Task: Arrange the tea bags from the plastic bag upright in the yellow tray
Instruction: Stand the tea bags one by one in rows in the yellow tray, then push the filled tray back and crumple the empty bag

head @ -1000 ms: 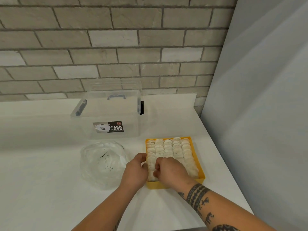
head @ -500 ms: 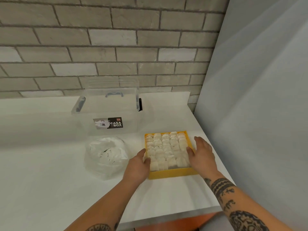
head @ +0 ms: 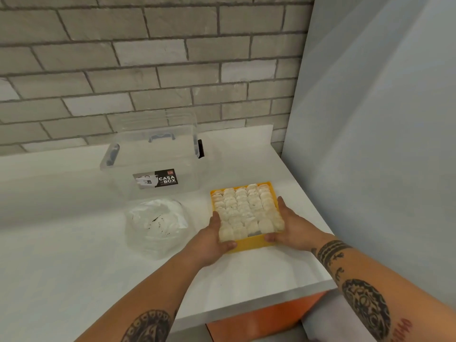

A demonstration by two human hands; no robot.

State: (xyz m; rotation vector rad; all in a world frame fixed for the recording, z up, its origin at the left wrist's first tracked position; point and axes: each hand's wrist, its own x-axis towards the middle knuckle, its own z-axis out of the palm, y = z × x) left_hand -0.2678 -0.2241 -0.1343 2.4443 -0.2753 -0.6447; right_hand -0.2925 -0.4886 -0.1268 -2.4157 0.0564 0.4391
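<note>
The yellow tray (head: 249, 244) sits near the right side of the white counter, filled with rows of pale tea bags (head: 244, 208) standing upright. My left hand (head: 212, 239) grips the tray's near left corner, thumb on the front wall. My right hand (head: 290, 227) grips the near right corner and right wall. The crumpled clear plastic bag (head: 158, 224) lies left of the tray, apart from both hands, with only a few dark specks inside.
A clear storage box (head: 153, 166) with a "CASA BOX" label stands behind the bag, against the brick wall. A pale wall panel (head: 370, 144) rises just right of the counter. The counter's front edge (head: 259, 304) runs close below the tray.
Both hands left the tea bags and moved to the tray's sides. The left thumb now wraps the front wall and the right hand has slid down to the near right corner.
</note>
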